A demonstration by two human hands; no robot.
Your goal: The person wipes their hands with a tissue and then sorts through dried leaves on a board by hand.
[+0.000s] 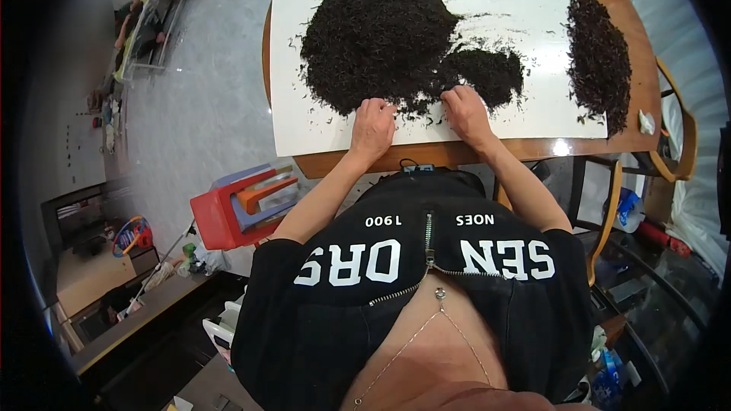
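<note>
A large heap of dark, shredded dry material lies on a white board. Beside it on the right is a smaller heap of the same stuff. At the large heap's lower edge, my left hand has its fingers curled together. My right hand is closed at the lower left edge of the smaller heap, fingertips at the loose shreds. What either hand pinches, if anything, is too small to make out. Scattered shreds lie between the two hands.
The board rests on a wooden table. A third dark heap lies along the right side. Red and purple stacked stools stand at the lower left of the table, and a wooden chair at the right. A metal-framed rack stands upper left.
</note>
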